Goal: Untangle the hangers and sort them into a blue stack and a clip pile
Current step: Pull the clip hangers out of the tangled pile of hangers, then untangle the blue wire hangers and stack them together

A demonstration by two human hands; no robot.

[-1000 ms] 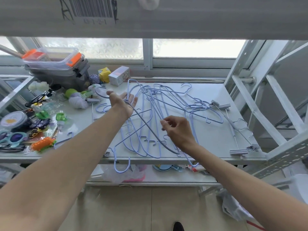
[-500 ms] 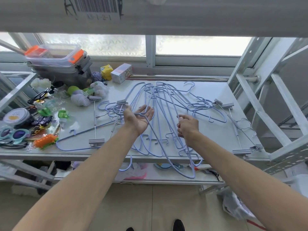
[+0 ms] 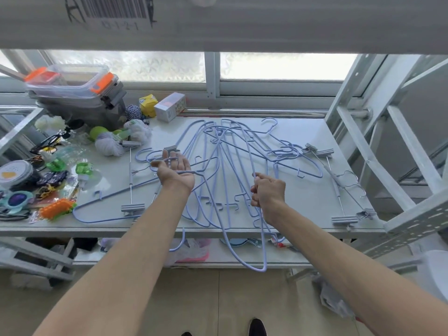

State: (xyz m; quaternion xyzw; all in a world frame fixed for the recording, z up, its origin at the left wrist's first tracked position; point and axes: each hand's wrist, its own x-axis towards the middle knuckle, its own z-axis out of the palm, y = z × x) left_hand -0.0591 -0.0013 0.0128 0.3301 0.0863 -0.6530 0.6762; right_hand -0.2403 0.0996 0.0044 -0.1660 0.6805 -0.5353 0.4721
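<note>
A tangle of blue wire hangers lies spread over the white table. My left hand is palm up over the tangle's left side, fingers fairly straight, with a blue hanger's hook and wire resting across it. My right hand grips the wire of a blue hanger whose lower end hangs past the table's front edge. One clip hanger lies left of my left hand. More clip hangers lie at the right side of the table.
Clutter fills the table's left end: stacked plastic boxes, a small carton, an orange toy, yarn and lids. A white metal frame rises at the right. A lower shelf holds bags.
My left hand came back from the far left of the tangle and turned palm up. The blue hanger in my right hand slid toward me, over the front edge.
</note>
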